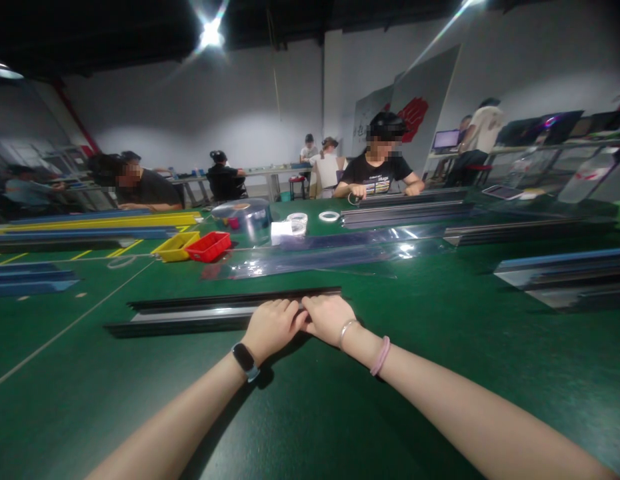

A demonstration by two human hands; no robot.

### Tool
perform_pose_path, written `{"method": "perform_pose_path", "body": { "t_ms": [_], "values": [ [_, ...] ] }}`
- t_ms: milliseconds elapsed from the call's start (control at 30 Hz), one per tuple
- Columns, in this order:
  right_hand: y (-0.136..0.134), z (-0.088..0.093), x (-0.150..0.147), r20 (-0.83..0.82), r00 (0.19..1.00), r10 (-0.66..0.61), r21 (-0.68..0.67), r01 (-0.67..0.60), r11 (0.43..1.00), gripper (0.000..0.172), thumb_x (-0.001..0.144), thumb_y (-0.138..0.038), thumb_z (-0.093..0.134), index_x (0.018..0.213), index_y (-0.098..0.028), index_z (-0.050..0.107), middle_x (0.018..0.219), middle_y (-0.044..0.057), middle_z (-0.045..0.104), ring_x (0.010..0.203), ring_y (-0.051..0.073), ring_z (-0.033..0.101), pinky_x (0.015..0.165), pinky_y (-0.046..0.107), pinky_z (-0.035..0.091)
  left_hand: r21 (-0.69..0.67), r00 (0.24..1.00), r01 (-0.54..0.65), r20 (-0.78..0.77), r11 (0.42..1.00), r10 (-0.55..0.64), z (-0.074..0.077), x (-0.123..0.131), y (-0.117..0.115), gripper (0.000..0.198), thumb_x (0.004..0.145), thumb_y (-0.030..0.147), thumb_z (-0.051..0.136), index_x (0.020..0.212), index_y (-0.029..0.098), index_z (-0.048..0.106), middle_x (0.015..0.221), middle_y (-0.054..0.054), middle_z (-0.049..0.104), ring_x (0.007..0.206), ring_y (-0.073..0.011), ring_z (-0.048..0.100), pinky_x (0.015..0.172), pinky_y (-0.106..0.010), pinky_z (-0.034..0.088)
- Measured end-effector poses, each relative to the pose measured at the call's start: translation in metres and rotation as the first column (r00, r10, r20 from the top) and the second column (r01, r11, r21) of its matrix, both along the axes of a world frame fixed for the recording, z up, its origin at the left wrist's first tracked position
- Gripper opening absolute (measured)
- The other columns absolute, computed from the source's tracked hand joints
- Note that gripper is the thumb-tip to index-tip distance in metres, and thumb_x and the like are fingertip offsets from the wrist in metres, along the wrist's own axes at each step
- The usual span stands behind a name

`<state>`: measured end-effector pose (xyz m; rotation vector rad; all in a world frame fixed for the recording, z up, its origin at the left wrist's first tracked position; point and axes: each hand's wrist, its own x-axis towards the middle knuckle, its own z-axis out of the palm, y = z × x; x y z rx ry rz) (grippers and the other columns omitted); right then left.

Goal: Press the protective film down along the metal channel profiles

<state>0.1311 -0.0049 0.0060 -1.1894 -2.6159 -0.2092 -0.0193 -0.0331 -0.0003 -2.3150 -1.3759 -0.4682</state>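
Note:
A long black channel-shaped profile [190,313] with a light grey strip along its inside lies across the green table in front of me. My left hand [271,325] is closed over its right part, fingers curled down onto it. Touching it thumb to thumb, my right hand [331,319] grips the same profile near its right end, fingers bent over it. The fingertips of both hands are mostly hidden behind the knuckles. Beyond the profile lie clear plastic strips [310,260], shiny and flat.
A red bin [209,247] and a yellow bin [177,246] stand at the back left, near a clear plastic roll [255,220] and white tape rolls [329,217]. Blue-edged profiles [580,277] lie at right, more blue profiles [30,279] at left. A co-worker [380,167] sits opposite.

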Motion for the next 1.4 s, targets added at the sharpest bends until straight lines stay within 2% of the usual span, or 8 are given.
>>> {"method": "perform_pose_path", "body": {
  "t_ms": [167,400,600,1100,1300,1400],
  "values": [
    [-0.0013,-0.0024,0.0011,-0.027,0.999,0.018,0.026,-0.017,1.000,0.027,0.076,-0.043,0.039,0.080,-0.018,0.049,0.078,0.005,0.058,0.074,0.019,0.053,0.063,0.028,0.037,0.002,1.000,0.001,0.005,1.000,-0.001,0.0010,0.0007,-0.0016,0.027,0.084,0.034,0.032,0.072,0.017,0.050,0.066,-0.003,0.054,0.064,-0.0159,0.049,0.061,-0.029,0.035],
    [-0.0003,-0.0012,-0.0008,0.016,1.000,-0.011,-0.016,0.011,1.000,0.021,0.076,-0.036,0.040,0.082,-0.018,0.049,0.078,0.006,0.059,0.072,0.018,0.055,0.063,0.028,0.037,-0.015,1.000,0.007,0.002,1.000,-0.007,0.0023,0.0010,-0.0030,0.026,0.083,0.034,0.032,0.073,0.018,0.049,0.067,-0.003,0.053,0.065,-0.0156,0.049,0.061,-0.029,0.036],
    [-0.0019,0.0008,0.0004,-0.004,1.000,-0.002,-0.022,0.001,1.000,0.026,0.076,-0.040,0.041,0.083,-0.018,0.050,0.079,0.006,0.059,0.074,0.019,0.054,0.064,0.028,0.038,-0.019,1.000,0.007,0.009,1.000,-0.007,0.0029,0.0016,-0.0022,0.025,0.084,0.033,0.032,0.075,0.018,0.049,0.068,-0.003,0.053,0.066,-0.0159,0.048,0.062,-0.030,0.036],
    [-0.0018,-0.0007,-0.0004,0.011,1.000,-0.005,-0.019,0.005,1.000,0.023,0.076,-0.038,0.041,0.084,-0.018,0.049,0.079,0.005,0.058,0.074,0.019,0.053,0.065,0.029,0.037,0.048,0.998,0.026,0.062,0.999,-0.029,0.0053,0.0028,-0.0036,0.024,0.082,0.033,0.035,0.073,0.017,0.051,0.070,-0.005,0.052,0.070,-0.0161,0.046,0.063,-0.029,0.038],
    [-0.0022,-0.0016,0.0000,0.005,1.000,-0.018,-0.005,0.018,1.000,0.021,0.076,-0.036,0.042,0.082,-0.017,0.050,0.077,0.005,0.057,0.072,0.018,0.052,0.064,0.028,0.038,0.018,1.000,0.003,0.029,1.000,-0.003,0.0043,0.0029,-0.0032,0.024,0.082,0.034,0.034,0.076,0.017,0.051,0.072,-0.005,0.052,0.073,-0.0170,0.046,0.065,-0.030,0.037],
    [-0.0029,-0.0012,-0.0003,0.004,1.000,-0.004,0.004,0.004,1.000,0.020,0.075,-0.035,0.043,0.083,-0.017,0.051,0.080,0.006,0.056,0.077,0.019,0.051,0.066,0.028,0.038,0.017,1.000,-0.001,0.019,1.000,0.001,0.0043,0.0028,-0.0030,0.024,0.082,0.034,0.034,0.076,0.017,0.050,0.072,-0.005,0.052,0.073,-0.0170,0.046,0.065,-0.030,0.037]
  ]
}}
